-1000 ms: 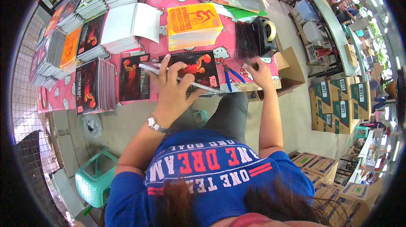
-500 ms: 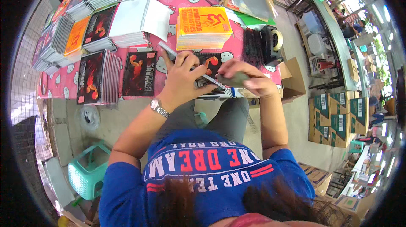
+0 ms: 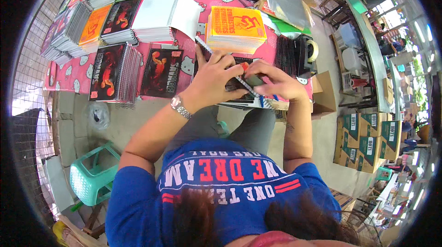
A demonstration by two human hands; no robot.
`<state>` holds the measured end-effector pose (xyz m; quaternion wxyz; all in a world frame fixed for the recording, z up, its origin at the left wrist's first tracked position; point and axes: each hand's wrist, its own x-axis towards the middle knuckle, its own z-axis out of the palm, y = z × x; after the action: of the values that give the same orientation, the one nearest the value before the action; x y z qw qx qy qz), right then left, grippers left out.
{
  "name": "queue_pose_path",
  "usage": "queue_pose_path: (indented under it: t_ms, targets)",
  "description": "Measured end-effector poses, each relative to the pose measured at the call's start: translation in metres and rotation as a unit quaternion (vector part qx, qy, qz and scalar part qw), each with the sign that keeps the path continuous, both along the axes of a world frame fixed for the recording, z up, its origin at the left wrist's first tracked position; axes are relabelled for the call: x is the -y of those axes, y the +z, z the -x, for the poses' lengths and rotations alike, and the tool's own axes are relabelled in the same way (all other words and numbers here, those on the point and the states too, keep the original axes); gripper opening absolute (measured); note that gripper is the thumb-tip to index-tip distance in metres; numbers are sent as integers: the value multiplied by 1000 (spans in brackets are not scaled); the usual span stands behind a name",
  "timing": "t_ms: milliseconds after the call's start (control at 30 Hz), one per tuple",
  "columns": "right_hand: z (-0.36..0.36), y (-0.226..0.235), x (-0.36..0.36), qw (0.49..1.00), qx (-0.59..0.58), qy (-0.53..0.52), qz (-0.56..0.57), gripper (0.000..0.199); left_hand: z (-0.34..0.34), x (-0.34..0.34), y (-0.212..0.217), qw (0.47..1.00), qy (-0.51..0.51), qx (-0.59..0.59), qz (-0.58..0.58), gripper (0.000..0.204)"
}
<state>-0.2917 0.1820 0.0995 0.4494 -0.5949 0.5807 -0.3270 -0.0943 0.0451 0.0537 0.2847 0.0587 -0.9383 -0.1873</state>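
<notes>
At the near edge of the table, a spiral notebook (image 3: 249, 88) is held on a slant, its white, hole-punched binding edge facing up. My left hand (image 3: 214, 80) is closed around it, thumb and fingers on either side of that edge. A dark grey-green, rounded piece (image 3: 254, 80) is held in my right hand (image 3: 281, 83), against the binding edge; its kind I cannot tell. Part of a black cover with a red ball shows behind my fingers. To the left, a black notebook with a red figure (image 3: 162, 73) lies flat, beside a stack of similar notebooks (image 3: 108, 74).
Beyond my hands stands a stack of orange-covered notebooks (image 3: 237, 28). More notebook stacks fill the far left, including one with white pages (image 3: 154, 12). Loose black coils (image 3: 286, 56) and a tape dispenser (image 3: 305, 58) sit at the right. A green stool (image 3: 94, 173) stands left.
My right hand has moved in closer to my left hand, bringing the dark piece against the binding edge. The whole view has shifted and turned slightly.
</notes>
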Motion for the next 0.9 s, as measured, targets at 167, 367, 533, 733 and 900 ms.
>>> queue_pose_path:
  t_ms: [167,367,533,733,900]
  targets:
    - [7,-10,-1,968,203,67,134,45,2,-2,-5,1000,9,9,6,51]
    - [8,-8,7,968,202,77,131,47,5,-7,-7,1000,28,-2,-8,52]
    - [6,-7,27,965,231,83,95,31,9,-11,-3,997,78,-15,-17,55]
    - [16,-12,43,977,210,15,37,29,-3,16,10,985,170,-17,1,55]
    - [8,-14,60,976,173,86,98,40,-7,31,3,995,77,-59,-10,44]
